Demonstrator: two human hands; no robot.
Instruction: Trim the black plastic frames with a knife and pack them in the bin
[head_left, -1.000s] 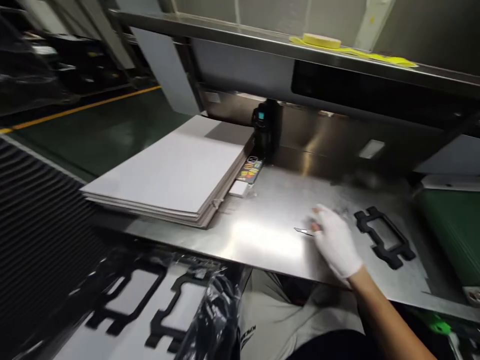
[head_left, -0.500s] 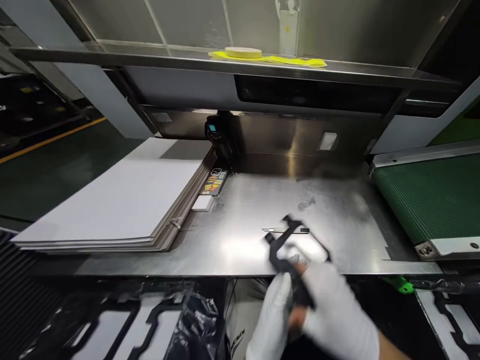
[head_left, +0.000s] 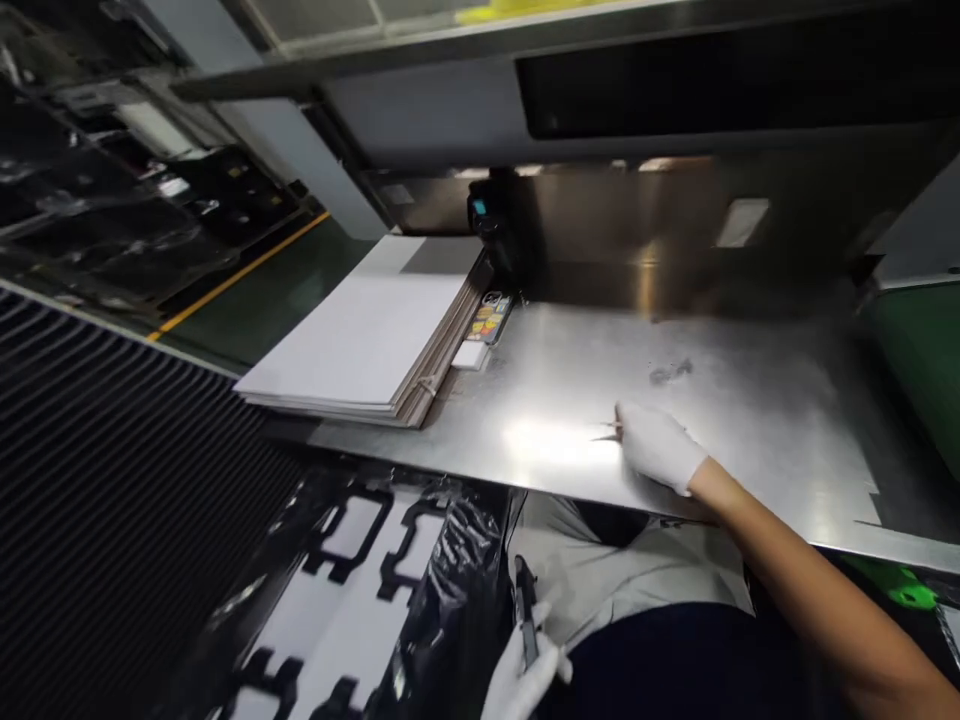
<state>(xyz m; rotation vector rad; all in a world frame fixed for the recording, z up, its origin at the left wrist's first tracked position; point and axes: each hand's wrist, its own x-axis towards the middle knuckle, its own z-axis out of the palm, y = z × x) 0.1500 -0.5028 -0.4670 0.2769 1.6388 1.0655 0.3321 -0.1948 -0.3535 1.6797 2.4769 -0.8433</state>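
- Head view: pinched between thumb and fingers of the gloved left hand (head_left: 525,680), a narrow black part (head_left: 528,615), off the near edge of the counter (head_left: 555,375), above the lap.
- Closed around a thin tool (head_left: 606,432) in the right hand (head_left: 660,445), low over the counter; blurred, with pointed ends to the left.
- Probably light, fairly stiff; best to grip the black part by its broad middle, sparing slim ends. Likely slick under gloves: the tool, best taken well behind the points.
- At near left, crinkled black plastic (head_left: 457,560) beside black frames (head_left: 379,535), apt to snag.
- Farther left, stacked boards (head_left: 360,330), beside a phone (head_left: 489,318) and a white block (head_left: 470,355).
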